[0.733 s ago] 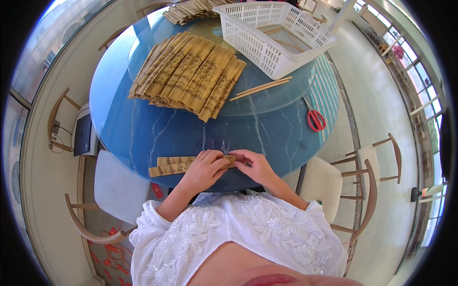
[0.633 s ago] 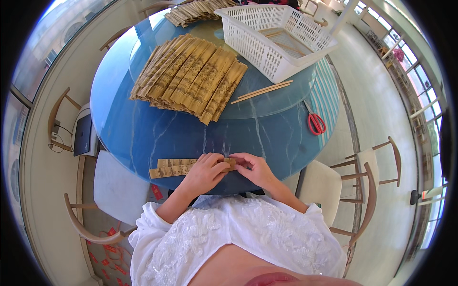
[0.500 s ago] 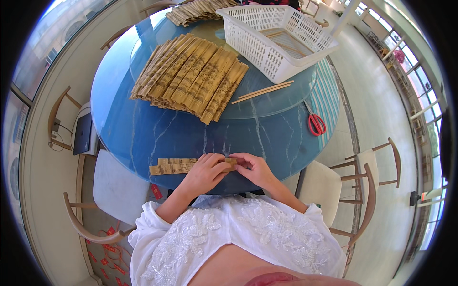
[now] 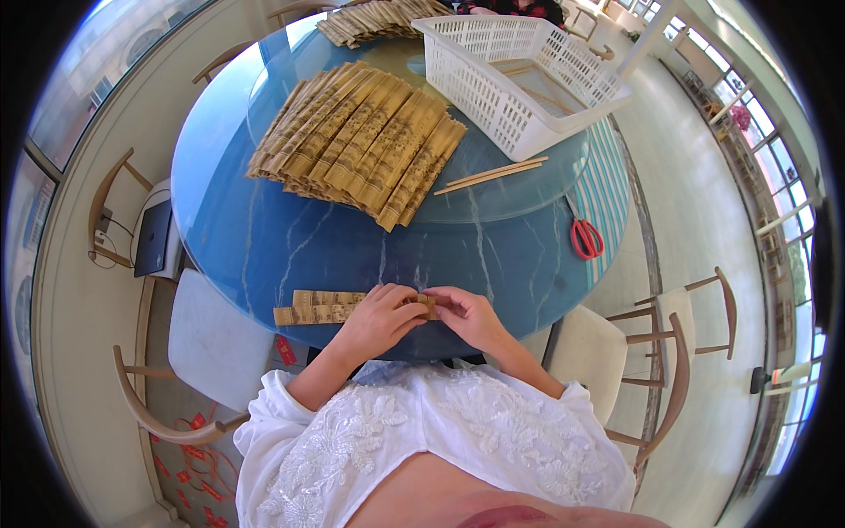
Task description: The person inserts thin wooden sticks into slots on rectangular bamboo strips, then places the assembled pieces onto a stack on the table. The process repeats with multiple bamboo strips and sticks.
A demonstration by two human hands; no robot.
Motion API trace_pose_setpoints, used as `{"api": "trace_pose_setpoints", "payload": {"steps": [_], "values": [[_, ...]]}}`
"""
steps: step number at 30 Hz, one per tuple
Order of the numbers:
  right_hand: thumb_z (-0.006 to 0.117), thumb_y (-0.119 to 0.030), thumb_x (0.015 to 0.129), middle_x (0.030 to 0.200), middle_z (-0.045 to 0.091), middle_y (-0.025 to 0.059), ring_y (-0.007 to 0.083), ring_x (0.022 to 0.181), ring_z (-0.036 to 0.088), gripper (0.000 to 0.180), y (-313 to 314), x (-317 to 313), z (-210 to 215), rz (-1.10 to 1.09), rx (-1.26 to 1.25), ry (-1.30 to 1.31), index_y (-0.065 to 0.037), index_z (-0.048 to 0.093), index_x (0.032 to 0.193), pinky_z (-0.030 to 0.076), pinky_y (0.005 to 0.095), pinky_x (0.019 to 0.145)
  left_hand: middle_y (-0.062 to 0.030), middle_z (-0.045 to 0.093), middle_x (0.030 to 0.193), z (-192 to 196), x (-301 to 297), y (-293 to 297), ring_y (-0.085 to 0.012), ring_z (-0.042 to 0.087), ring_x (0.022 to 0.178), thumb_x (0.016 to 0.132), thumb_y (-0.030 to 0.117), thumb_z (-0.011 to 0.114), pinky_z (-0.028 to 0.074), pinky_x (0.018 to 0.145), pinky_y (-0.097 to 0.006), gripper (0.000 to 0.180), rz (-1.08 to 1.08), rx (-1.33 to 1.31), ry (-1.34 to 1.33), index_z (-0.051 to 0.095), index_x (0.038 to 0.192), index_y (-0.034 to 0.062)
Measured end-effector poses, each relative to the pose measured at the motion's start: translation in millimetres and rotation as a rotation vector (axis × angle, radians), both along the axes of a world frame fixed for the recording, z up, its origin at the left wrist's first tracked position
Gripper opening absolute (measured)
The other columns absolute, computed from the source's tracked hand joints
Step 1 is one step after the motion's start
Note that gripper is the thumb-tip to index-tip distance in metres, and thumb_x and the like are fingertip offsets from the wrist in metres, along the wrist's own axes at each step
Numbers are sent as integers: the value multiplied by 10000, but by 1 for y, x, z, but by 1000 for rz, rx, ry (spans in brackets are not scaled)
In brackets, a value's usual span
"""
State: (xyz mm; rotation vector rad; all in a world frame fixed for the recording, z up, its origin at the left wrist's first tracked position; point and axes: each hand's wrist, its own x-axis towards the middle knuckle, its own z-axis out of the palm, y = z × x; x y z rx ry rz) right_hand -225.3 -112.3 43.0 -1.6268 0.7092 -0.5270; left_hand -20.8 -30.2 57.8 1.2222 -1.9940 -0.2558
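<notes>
Near the front edge of the blue table a flat tan paper strip [image 4: 319, 314] with a dark printed pattern lies lengthwise, in folded layers that are slightly fanned at the left. Over its right part rests my left hand [image 4: 380, 315], fingers bent and pressing on it. My right hand [image 4: 469, 312] pinches the strip's right end between thumb and fingers; the fingertips partly hide that end. Beyond both hands sits a large pile of similar pleated, printed tan paper strips [image 4: 361, 141].
A white plastic basket [image 4: 502, 114] stands at the far right, holding thin sticks. Two pale wooden sticks [image 4: 491, 175] lie before it. Red-handled scissors [image 4: 586, 239] rest near the table's right edge. Another paper pile [image 4: 378, 22] and a person in a checked top [image 4: 532, 9] are at the back.
Both hands stay on the paper strip, with only slight finger movement. The whole view has shifted a little.
</notes>
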Motion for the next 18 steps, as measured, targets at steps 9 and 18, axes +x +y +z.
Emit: {"api": "trace_pose_setpoints", "payload": {"steps": [9,18], "values": [[628,9,926,1073,723,107,152,953,707,328,1,4,4,23,-71,-8,-11,624,1253,546,264,849,-75,609,1012,-2,0,-1,-277,606,947,864,118,695,470,812,-391,124,-6,41,41,656,977,86],[639,4,911,1063,726,122,174,942,716,307,1,7,4,29,-114,32,-9,641,1218,553,279,834,-77,610,999,-10,2,-3,-271,603,939,863,104,688,469,818,-387,119,-24,78,58,655,973,74]]}}
